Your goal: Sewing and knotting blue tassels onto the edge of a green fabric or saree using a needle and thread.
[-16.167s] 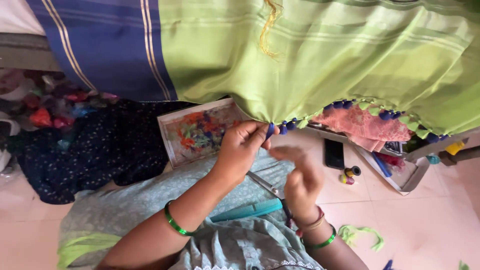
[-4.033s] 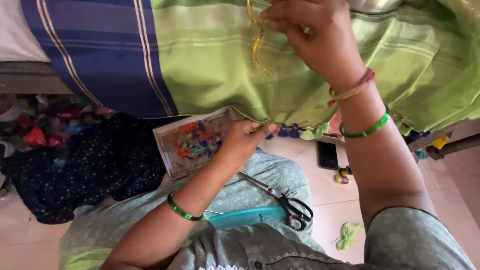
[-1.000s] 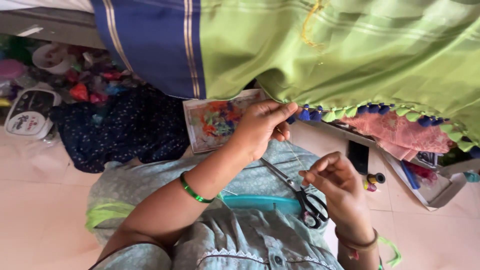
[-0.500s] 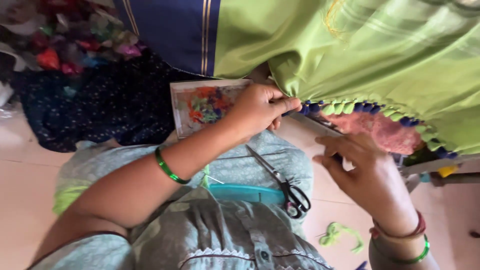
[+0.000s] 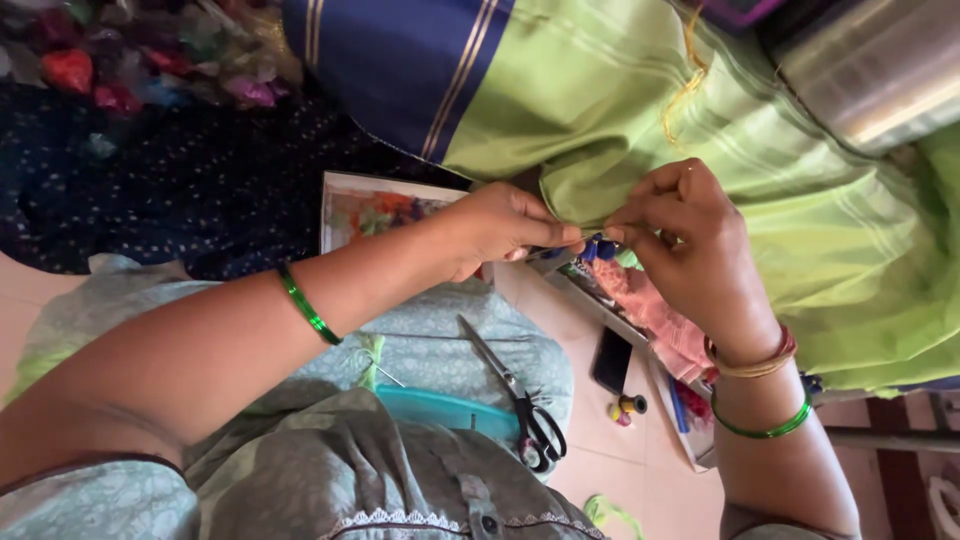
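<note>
1. At the centre of the frame the left hand [image 5: 500, 225] pinches the hem of the green cloth [image 5: 700, 130], fingers closed on the fabric beside a small blue tassel [image 5: 600, 247].
2. The right hand [image 5: 690, 235] meets it from the right, thumb and forefinger pressed together on the same spot; whether it holds a needle or only thread I cannot tell.
3. Progress, as a judgement: one blue tassel shows at the hem where the hands work. How many more are finished or remain is hidden by the hands and folds.
4. The cloth fills the upper right of the frame, with a blue striped band [image 5: 400, 60] at upper centre.
5. Scissors [image 5: 520, 395] lie untouched on the lap at lower centre, beside a teal lid [image 5: 450, 410].
6. The floor [image 5: 610, 455] is pale tile at lower right, with a dark phone [image 5: 611, 360] and small thread spools [image 5: 625, 408] on it; dark dotted fabric [image 5: 150, 190] lies at the left.
</note>
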